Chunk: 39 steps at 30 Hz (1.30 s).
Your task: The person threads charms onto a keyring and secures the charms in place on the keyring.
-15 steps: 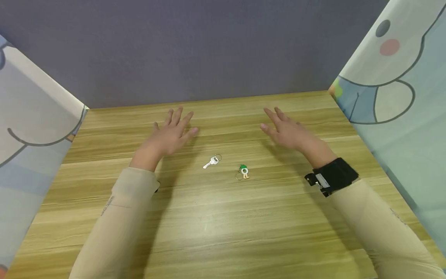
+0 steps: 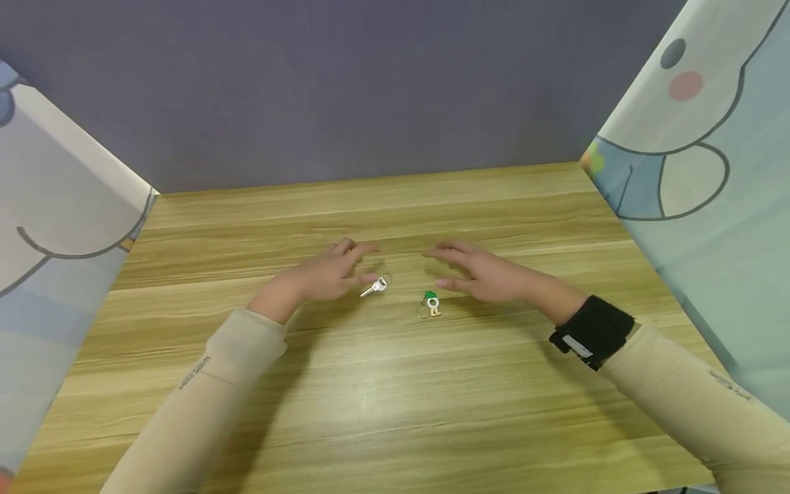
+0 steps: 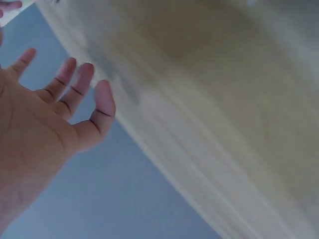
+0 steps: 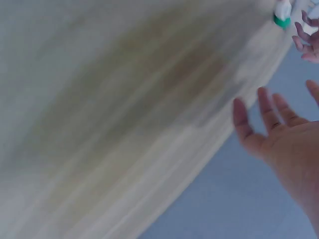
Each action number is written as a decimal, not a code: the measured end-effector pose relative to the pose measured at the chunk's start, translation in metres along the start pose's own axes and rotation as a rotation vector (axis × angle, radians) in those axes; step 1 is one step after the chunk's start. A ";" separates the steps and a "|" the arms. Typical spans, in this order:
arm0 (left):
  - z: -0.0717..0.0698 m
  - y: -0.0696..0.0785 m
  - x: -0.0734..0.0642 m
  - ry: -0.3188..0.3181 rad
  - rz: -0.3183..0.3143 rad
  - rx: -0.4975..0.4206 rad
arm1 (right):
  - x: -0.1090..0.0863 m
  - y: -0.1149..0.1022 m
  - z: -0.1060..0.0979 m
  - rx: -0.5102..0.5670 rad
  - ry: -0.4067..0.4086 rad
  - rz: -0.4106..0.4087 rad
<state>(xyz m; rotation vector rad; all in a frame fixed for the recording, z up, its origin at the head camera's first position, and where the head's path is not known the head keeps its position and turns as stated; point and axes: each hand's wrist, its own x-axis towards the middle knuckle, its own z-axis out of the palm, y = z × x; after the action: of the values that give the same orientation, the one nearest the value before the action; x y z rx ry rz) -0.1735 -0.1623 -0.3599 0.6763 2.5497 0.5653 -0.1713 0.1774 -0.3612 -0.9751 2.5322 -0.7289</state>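
Note:
A silver key (image 2: pixel 374 285) with a small ring lies on the wooden table, left of a keychain (image 2: pixel 433 302) that has a green top, a white round body and its own metal ring. My left hand (image 2: pixel 327 273) hovers beside the key, its thumb tip close to the key's head, fingers loosely extended and holding nothing. Just above and right of the keychain is my right hand (image 2: pixel 487 273), also with nothing in it, its thumb near the green part. Both palms appear bare in the wrist views, the left hand (image 3: pixel 45 114) and the right hand (image 4: pixel 284 134) with fingers spread.
The wood-grain table (image 2: pixel 370 412) meets a dark grey panel (image 2: pixel 370 89) at its far edge. Curtains with cartoon prints hang at the left (image 2: pixel 74 178) and right (image 2: pixel 691 178). A black strap (image 2: pixel 595 333) wraps the right wrist.
Both hands have moved inward and nearer, from the far part of the table toward the key and the keychain. The two items lie where they were.

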 end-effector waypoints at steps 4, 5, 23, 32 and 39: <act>0.006 0.003 0.004 -0.034 0.030 0.005 | 0.001 -0.002 0.012 0.092 -0.022 -0.042; 0.007 0.004 0.006 -0.042 0.033 0.010 | 0.002 -0.003 0.015 0.113 -0.036 -0.053; 0.012 0.006 0.031 -0.115 0.061 0.050 | 0.009 -0.002 0.035 0.065 -0.105 -0.126; 0.014 0.001 0.034 -0.140 0.035 0.019 | 0.013 0.009 0.037 0.103 -0.100 -0.165; 0.014 0.002 0.034 -0.133 0.022 0.038 | 0.015 0.006 0.038 0.064 -0.096 -0.141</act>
<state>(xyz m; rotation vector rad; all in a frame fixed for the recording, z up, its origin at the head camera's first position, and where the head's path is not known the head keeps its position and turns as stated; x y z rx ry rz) -0.1921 -0.1388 -0.3808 0.7308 2.4374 0.4643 -0.1671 0.1574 -0.3972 -1.1466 2.3618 -0.7787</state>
